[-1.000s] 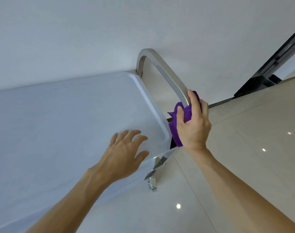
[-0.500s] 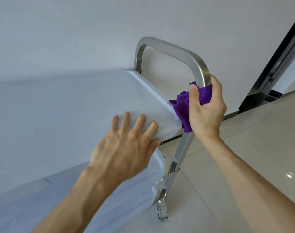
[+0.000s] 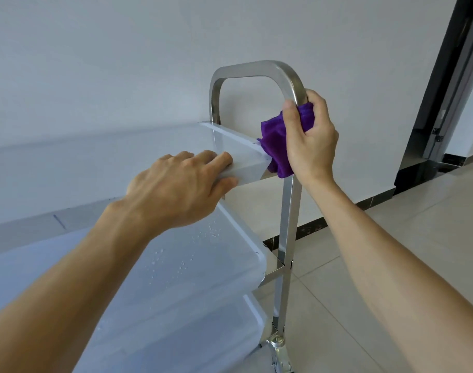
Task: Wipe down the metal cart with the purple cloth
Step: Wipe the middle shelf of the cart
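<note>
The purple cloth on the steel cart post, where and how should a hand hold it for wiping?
Wrap the bunched purple cloth around the square steel post from the outer side, as the right hand does; the narrow upright post suits an encircling grip.

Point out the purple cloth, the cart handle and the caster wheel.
purple cloth point(image 3: 274, 142): head view, on the bunched fabric left of the right hand's thumb.
cart handle point(image 3: 252, 68): head view, on the top crossbar of the steel loop.
caster wheel point(image 3: 279, 354): head view, on the metal caster bracket under the near post.
</note>
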Available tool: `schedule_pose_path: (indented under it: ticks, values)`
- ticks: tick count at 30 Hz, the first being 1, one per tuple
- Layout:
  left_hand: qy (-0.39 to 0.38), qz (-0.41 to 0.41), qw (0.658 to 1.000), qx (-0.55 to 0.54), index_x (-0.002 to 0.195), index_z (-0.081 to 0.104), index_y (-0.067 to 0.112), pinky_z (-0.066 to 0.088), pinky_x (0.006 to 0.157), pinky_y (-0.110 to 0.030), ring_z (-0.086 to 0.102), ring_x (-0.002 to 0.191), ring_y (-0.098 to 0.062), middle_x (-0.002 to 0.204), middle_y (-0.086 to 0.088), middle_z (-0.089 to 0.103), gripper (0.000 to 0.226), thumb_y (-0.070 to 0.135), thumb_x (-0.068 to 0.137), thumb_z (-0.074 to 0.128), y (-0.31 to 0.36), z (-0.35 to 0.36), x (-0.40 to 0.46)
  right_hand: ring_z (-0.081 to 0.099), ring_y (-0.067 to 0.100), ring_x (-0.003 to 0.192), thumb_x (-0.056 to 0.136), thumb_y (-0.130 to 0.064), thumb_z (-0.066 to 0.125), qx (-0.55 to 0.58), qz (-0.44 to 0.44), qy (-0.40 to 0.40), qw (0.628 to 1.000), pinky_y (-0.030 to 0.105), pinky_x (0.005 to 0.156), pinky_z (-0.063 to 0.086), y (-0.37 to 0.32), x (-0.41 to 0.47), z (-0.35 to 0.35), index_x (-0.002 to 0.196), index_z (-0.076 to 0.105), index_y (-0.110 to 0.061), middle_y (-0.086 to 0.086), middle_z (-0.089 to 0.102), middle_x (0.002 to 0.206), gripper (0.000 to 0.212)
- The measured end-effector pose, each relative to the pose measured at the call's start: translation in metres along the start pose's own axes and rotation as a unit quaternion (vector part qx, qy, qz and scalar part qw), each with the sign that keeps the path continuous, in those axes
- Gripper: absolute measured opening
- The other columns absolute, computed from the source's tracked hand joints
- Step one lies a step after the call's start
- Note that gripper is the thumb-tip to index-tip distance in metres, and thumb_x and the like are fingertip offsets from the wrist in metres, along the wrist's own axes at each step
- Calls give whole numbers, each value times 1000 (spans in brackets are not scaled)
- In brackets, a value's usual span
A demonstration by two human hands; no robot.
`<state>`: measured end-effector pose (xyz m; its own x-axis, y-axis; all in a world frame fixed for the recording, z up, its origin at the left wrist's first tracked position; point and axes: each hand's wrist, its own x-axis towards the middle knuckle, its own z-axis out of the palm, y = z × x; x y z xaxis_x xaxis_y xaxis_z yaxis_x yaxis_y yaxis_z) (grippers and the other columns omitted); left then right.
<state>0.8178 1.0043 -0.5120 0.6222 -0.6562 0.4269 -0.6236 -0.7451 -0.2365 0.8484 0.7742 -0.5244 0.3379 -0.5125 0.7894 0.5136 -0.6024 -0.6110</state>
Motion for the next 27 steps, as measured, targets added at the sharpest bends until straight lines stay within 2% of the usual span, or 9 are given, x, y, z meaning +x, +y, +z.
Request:
schedule_pose_path:
  ticks: [3,8,13,15,18,21,22,24,27]
  values:
    - [3,0,1000,-8,124,40,33,46,80,-38,58,103,-24,124,13,56,43,59,98,17,0,-1,-3,63,-2,89,95,-52,54,22,0,1,1000,5,72,45,-2,-6,-4,125,57,-28,-14,67,100,39]
    - [23,-1,1000,-6,122,39,36,38,73,-35,59,101,-22,123,16,58,43,60,96,16,-3,0,-4,62,0,101,96,-53,52,56,9,23,998,10,81,49,1,-15,-3,132,53,-25,-13,66,114,46]
    - [13,-10,1000,-21,120,38,38,42,74,-36,57,98,-21,116,17,58,44,61,93,12,-5,0,-3,62,2,105,96,-58,47,76,32,45,996,8,81,48,9,-27,-4,136,51,-25,-11,64,119,51]
    - [14,-13,1000,-18,119,39,38,39,73,-35,57,96,-20,115,18,59,45,61,92,11,-5,0,-3,63,3,103,93,-66,43,86,55,20,995,11,78,51,20,-40,-6,134,50,-33,-13,65,117,53]
    - [31,-19,999,0,119,40,37,33,70,-33,58,94,-19,116,18,60,44,60,94,12,-1,2,-3,65,9,107,90,-71,44,54,92,-55,993,24,88,53,55,-90,-16,131,49,-36,-14,65,119,54]
    - [37,-30,999,17,119,40,38,33,68,-33,59,93,-19,116,18,61,43,60,94,13,2,3,-2,65,11,100,82,-70,58,-9,149,-163,975,13,74,54,101,-162,-35,127,49,-32,-12,63,115,60]
    - [34,-35,999,16,119,40,38,33,68,-33,59,94,-19,117,18,61,42,59,95,13,3,3,-2,65,12,98,78,-66,63,-20,171,-187,967,18,68,57,111,-181,-41,123,48,-34,-13,62,112,57]
    - [29,-45,998,14,120,40,39,33,68,-33,59,94,-19,119,18,61,39,59,97,16,4,2,-1,65,14,93,73,-63,69,-24,209,-201,957,29,62,61,119,-197,-48,110,49,-39,-17,59,107,48]
    - [18,-63,998,9,121,40,40,31,68,-33,52,85,-19,122,16,61,35,58,98,20,5,0,1,65,11,90,76,-56,74,-13,205,-186,961,27,64,59,104,-172,-40,102,51,-36,-13,60,102,40]
